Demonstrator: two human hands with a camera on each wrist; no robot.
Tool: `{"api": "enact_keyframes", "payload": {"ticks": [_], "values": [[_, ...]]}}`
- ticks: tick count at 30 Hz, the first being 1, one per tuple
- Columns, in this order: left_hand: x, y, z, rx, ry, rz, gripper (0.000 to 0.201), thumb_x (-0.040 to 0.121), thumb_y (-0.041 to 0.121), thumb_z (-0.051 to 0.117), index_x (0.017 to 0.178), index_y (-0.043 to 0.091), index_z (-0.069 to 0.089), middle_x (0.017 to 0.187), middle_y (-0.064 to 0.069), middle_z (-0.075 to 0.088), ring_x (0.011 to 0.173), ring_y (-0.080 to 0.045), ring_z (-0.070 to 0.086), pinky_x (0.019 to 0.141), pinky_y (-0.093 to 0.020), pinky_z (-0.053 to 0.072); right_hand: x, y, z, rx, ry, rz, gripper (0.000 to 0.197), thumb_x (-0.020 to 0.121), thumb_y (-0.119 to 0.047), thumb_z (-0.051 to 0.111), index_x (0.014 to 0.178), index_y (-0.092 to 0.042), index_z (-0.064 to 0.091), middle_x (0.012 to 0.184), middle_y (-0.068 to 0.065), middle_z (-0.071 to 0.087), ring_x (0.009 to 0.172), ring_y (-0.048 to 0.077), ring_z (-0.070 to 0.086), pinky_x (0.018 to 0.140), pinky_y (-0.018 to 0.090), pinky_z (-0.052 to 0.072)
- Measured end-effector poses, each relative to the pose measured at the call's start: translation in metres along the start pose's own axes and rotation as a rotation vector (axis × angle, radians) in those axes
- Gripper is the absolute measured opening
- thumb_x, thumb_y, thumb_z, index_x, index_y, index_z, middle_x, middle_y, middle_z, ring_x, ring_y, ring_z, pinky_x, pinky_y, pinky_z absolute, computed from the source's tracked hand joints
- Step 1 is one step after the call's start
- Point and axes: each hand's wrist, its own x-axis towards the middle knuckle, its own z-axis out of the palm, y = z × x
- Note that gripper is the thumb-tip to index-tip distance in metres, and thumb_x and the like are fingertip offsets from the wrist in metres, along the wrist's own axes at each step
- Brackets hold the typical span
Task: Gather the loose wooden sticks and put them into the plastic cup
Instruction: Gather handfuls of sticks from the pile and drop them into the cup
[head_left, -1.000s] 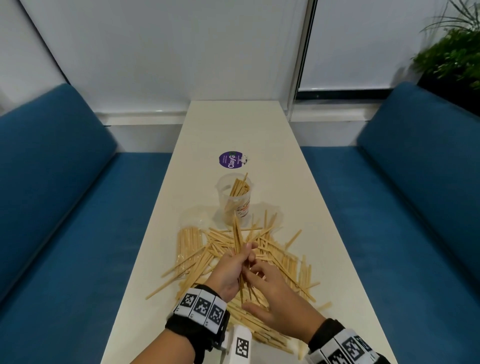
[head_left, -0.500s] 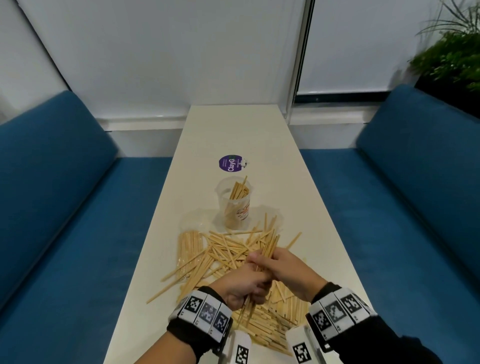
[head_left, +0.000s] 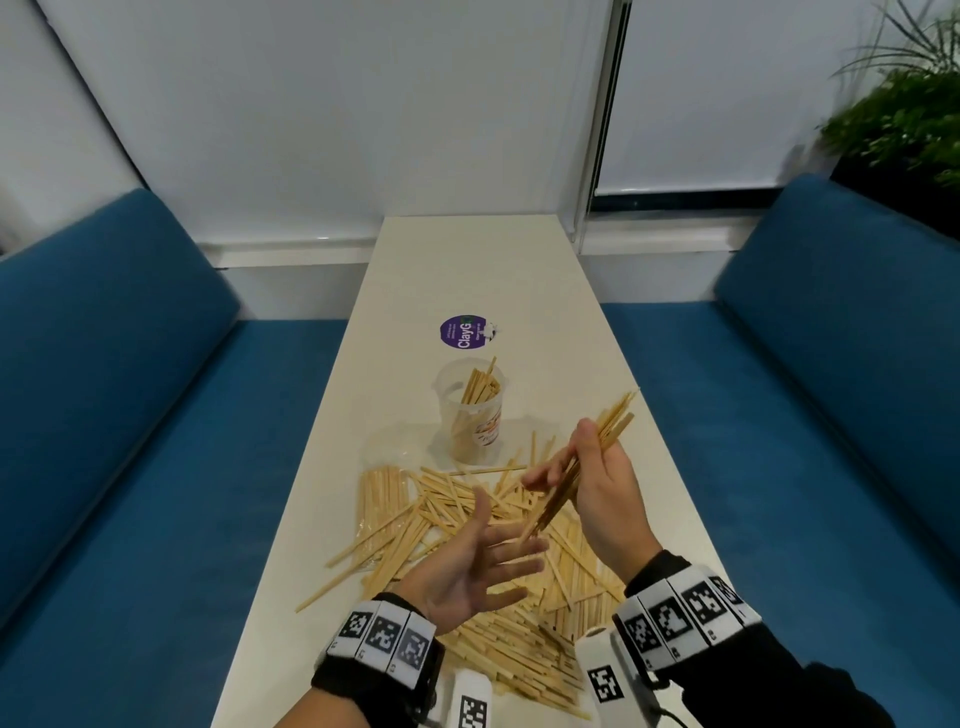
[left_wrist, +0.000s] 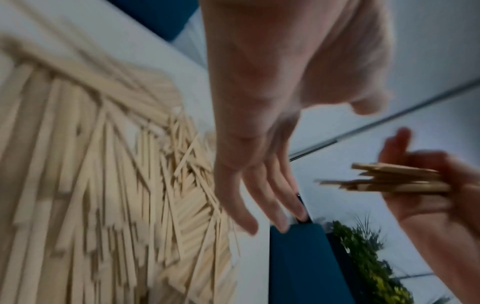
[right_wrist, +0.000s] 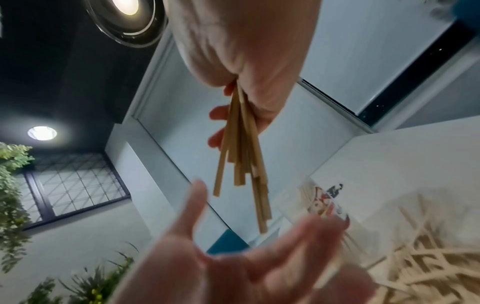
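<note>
A clear plastic cup (head_left: 470, 410) with several wooden sticks in it stands upright on the white table (head_left: 467, 270). A big pile of loose sticks (head_left: 457, 519) lies just in front of it. My right hand (head_left: 571, 462) grips a bundle of sticks (head_left: 597, 452), tilted and held above the pile, to the right of the cup. The bundle (right_wrist: 244, 154) juts from the fist in the right wrist view. My left hand (head_left: 483, 561) hovers over the pile, palm up, fingers (left_wrist: 259, 185) spread and holding nothing. The bundle's lower ends point at the left fingers.
A round purple sticker (head_left: 465, 332) lies on the table behind the cup. Blue benches (head_left: 130, 415) (head_left: 805, 415) run along both long sides of the narrow table. A plant (head_left: 904, 119) stands at the far right. Sticks reach near the table's front edge.
Both hands were together on the bundle; now the left hand has let go and opened, and the right hand has lifted the bundle up and to the right.
</note>
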Motion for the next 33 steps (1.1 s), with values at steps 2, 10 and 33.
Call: {"api": "enact_keyframes", "payload": {"ticks": [2,10,33], "values": [[0.005,-0.001,0.002,-0.219,0.038,-0.009,0.080,0.081,0.072,0.033,0.119,0.005,0.057,0.120,-0.016,0.064,0.114,-0.027,0.060,0.092,-0.038,0.046,-0.001,-0.004,0.004,0.019,-0.010,-0.046,0.051,0.094,-0.042,0.031,0.083,0.004,0.051,0.070,0.030,0.054,0.067,0.029,0.067,0.067,0.035,0.058],[0.015,0.006,0.017,-0.481,-0.016,0.067,0.046,0.099,0.031,0.032,0.117,-0.005,0.055,0.102,-0.029,0.066,0.090,-0.036,0.069,0.084,-0.047,0.052,-0.013,0.012,0.015,-0.007,-0.121,-0.005,0.028,0.087,-0.030,0.051,0.100,-0.005,0.051,0.070,0.006,0.062,0.077,0.021,0.069,0.070,0.026,0.055],[0.037,-0.049,-0.052,2.191,0.219,0.249,0.032,0.089,0.002,0.048,0.119,0.012,0.052,0.123,-0.006,0.051,0.112,-0.025,0.047,0.099,-0.036,0.033,-0.024,0.033,-0.036,-0.032,0.036,0.211,0.043,0.084,-0.047,0.048,0.063,-0.015,0.030,0.046,-0.005,0.027,0.043,0.011,0.021,0.045,0.024,0.020]]}}
